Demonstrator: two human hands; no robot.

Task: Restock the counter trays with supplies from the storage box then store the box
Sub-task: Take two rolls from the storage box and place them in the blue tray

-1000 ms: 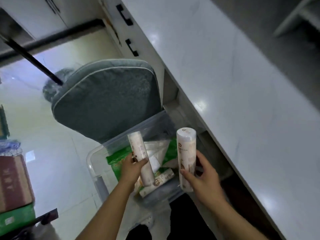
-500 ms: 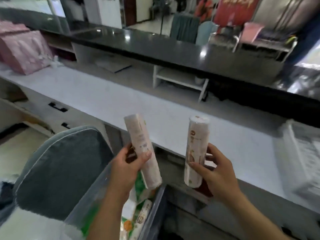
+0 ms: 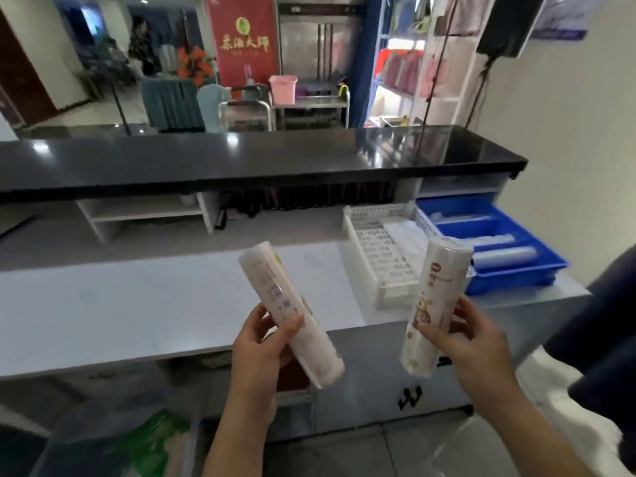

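Since half a second ago the view has lifted off the grey padded chair and the floor, so the whole white desk [image 3: 137,304] now faces the camera and both rolls sit higher against it, with the trays newly in sight at 2 o'clock.

At the far right of the desk stands a white perforated plastic tray [image 3: 375,256]; a pale, clear-wrapped packet lies along its right half, while its left half shows bare lattice. Touching its right side is a blue plastic divided tray [image 3: 537,270], whose long compartments each carry a clear-wrapped tube lying lengthwise. At 7 o'clock, low in the frame, the clear plastic storage box [image 3: 113,438] holds green-printed packets; the rest of its contents are blurred.

The left hand [image 3: 258,352] keeps a closed grip around the lower middle of a white paper-wrapped cylindrical roll with a barcode label [image 3: 285,311]. Its long axis is tilted, the top end pointing to 11 o'clock and the bottom end to 5 o'clock, in front of the desk's near edge.

The right hand [image 3: 471,346] has its grip closed on a second white wrapped cylindrical roll with brown print [image 3: 433,297], thumb across the front and fingers behind. This roll is closer to upright, its top leaning to 1 o'clock and overlapping the white tray's near corner in the view. Both rolls are in the air, well apart from each other.
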